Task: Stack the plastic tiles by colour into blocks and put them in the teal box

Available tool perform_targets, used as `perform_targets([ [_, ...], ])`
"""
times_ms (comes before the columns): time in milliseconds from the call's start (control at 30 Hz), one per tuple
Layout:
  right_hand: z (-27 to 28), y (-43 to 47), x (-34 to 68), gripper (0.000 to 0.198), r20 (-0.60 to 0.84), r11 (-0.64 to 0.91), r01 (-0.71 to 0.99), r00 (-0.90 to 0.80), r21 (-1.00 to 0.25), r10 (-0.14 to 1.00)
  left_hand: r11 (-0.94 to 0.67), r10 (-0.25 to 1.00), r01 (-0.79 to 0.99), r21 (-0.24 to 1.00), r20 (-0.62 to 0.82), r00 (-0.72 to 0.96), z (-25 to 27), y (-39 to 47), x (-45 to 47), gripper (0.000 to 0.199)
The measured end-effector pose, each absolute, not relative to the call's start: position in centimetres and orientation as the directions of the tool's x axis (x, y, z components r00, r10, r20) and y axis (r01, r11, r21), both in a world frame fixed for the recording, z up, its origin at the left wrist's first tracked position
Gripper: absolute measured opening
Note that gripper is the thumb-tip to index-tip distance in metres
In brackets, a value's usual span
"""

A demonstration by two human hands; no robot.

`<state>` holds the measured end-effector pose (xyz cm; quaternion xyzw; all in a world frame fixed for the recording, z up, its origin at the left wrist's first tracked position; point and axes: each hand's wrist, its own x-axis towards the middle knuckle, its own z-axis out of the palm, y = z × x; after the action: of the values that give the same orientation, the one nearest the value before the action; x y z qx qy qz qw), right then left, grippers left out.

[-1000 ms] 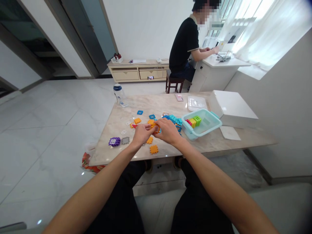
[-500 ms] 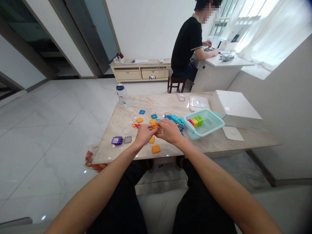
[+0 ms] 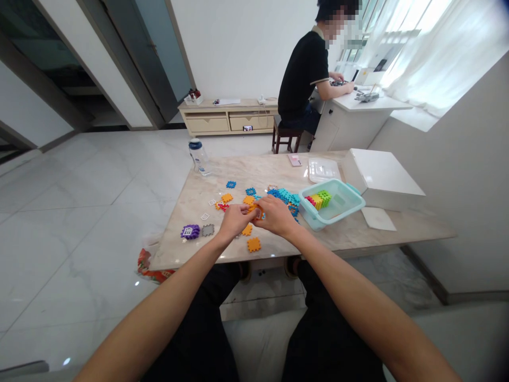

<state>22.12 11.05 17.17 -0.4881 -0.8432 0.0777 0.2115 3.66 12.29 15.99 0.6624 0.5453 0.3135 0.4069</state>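
Observation:
My left hand (image 3: 235,218) and my right hand (image 3: 274,213) meet over the table, their fingers closed on an orange interlocking tile (image 3: 259,214) that they partly hide. Around them lie more flat notched tiles: a loose orange tile (image 3: 253,244) nearer me, another orange tile (image 3: 227,198) beyond my left hand, and a blue tile (image 3: 250,191) behind. To the left a grey tile (image 3: 208,230) sits beside a stack of purple tiles (image 3: 190,232). A pile of light blue tiles (image 3: 287,195) lies just past my right hand.
A pale teal bin (image 3: 342,215) holding red, yellow and green tiles stands at the right. Behind it are a clear lid (image 3: 324,170) and a white box (image 3: 385,172). A water bottle (image 3: 200,158) stands at the far left corner. A person (image 3: 304,74) sits at another desk.
Both hands stay together on the orange tile with hardly any movement. The view has shifted very slightly. The seated person's hand has moved a little at the far desk.

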Motion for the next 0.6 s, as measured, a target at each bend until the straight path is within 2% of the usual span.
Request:
perform_targets([
  [167,16.3,11.3,22.7,0.029,0.277,0.531,0.772,-0.457,-0.349,0.845,-0.043,0.978,0.595,0.802,-0.088,0.19,16.6,12.3,3.7,0.044],
  [300,14.7,11.8,23.5,0.038,0.195,0.51,0.802,-0.471,-0.31,0.86,-0.054,0.993,0.803,0.593,-0.053,0.106,17.7,11.8,2.9,0.064],
  [400,13.4,12.2,23.9,0.044,0.066,0.475,0.847,-0.474,-0.236,0.878,-0.078,0.995,0.882,0.465,-0.014,0.096,18.5,11.3,2.2,0.057],
  [600,10.8,12.9,23.0,0.042,-0.134,0.535,0.839,-0.544,-0.1,0.829,-0.092,0.995,0.889,0.448,-0.002,0.104,18.6,11.1,1.0,0.044],
])
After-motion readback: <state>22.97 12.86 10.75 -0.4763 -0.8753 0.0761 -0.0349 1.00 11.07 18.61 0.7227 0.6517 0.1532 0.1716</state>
